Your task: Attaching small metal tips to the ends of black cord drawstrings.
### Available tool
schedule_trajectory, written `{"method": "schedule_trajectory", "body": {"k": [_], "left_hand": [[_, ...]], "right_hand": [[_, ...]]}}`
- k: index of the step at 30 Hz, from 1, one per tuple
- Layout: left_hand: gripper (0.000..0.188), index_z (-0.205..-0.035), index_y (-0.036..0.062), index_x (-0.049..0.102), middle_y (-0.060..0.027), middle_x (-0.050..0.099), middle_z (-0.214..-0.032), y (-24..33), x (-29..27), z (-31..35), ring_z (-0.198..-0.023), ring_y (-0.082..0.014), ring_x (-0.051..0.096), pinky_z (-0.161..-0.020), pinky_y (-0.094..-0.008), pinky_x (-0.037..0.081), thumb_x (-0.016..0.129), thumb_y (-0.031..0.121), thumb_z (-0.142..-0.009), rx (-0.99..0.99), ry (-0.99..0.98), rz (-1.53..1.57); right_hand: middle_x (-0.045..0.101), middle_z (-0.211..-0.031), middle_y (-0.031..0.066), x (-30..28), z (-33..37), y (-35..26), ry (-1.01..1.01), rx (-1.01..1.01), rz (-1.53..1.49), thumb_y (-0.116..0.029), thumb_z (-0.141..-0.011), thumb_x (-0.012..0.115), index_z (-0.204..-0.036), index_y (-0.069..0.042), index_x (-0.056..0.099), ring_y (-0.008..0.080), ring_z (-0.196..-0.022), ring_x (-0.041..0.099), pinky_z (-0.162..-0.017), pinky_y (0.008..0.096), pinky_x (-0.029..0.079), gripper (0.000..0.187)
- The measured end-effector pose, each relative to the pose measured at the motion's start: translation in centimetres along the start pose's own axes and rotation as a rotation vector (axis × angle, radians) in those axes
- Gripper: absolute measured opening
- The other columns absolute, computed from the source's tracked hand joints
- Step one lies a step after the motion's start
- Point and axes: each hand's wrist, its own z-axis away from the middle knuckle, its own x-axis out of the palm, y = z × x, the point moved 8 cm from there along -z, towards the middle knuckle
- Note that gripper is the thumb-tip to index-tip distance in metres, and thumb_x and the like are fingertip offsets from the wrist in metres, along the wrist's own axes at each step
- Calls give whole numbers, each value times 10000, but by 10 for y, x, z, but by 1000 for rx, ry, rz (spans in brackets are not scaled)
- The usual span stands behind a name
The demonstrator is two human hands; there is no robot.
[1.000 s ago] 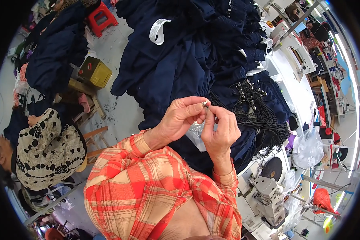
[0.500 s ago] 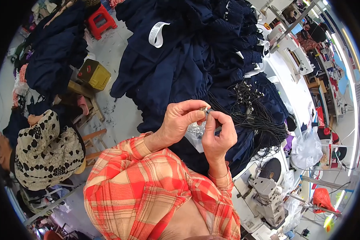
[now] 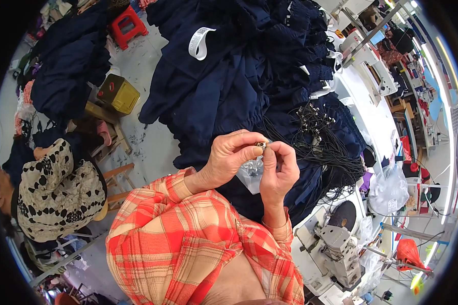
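My left hand point(image 3: 230, 156) pinches a small shiny metal fitting point(image 3: 260, 145) between thumb and forefinger. Right against it, the fingertips of my right hand point(image 3: 279, 170) are pressed together; whatever they hold is too small and covered to make out. Beneath both hands lies a clear plastic bag point(image 3: 251, 177) with small pieces in it. Just beyond my right hand, a bundle of thin black cords point(image 3: 331, 157) with metal bits among them is spread over the dark navy garments point(image 3: 213, 91).
A white curled strip point(image 3: 199, 44) lies on the garments. To the right stand sewing machines point(image 3: 341, 249) on a white table. A co-worker in a patterned top point(image 3: 58, 198) sits at the left, near a yellow tin point(image 3: 119, 94) and a red stool point(image 3: 128, 28).
My right fingertips have shifted slightly, and the dark bit that showed between them and the metal fitting is now hidden. My left hand keeps its pinch.
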Motion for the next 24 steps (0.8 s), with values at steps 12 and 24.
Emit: {"method": "schedule_trajectory", "body": {"k": [12,24], "left_hand": [[173,-945,-26,628,-63,612,-829,16,3,-6,-716,-79,561,-606,-193,438,611,-37,-773,80,22,-325],[157,-968,-37,624,-65,595,-867,1,6,-1,-734,-110,575,-653,-201,454,587,-33,-815,24,-46,-175]], "right_hand": [[579,-850,32,-3,3,6,-10,65,-68,79,-795,597,-928,14,572,78,-753,555,-689,192,453,150],[587,-875,36,-3,4,22,-63,115,-417,43,-826,587,-899,1,552,88,-782,572,-707,205,476,91]]}}
